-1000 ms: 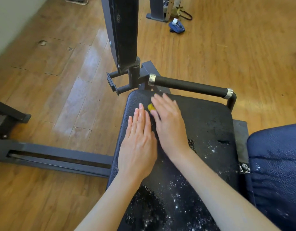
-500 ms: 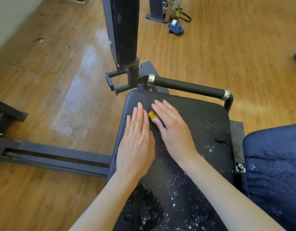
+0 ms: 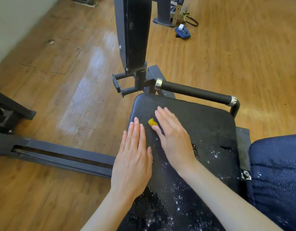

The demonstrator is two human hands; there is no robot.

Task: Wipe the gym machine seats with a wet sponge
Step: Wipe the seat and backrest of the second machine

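Now the left hand [image 3: 133, 161] lies flat on the black seat [image 3: 202, 130], fingers straight, while the right hand [image 3: 173, 136] presses the yellow sponge [image 3: 152, 122] under flat fingers, drawn slightly back toward the body; beyond it, the far corner looks wetted, so wiping progresses.

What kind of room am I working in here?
Most likely a gym. A black padded seat sits on a steel machine frame with a foam-grip handle bar, and another machine's base stands on the wooden floor beyond.
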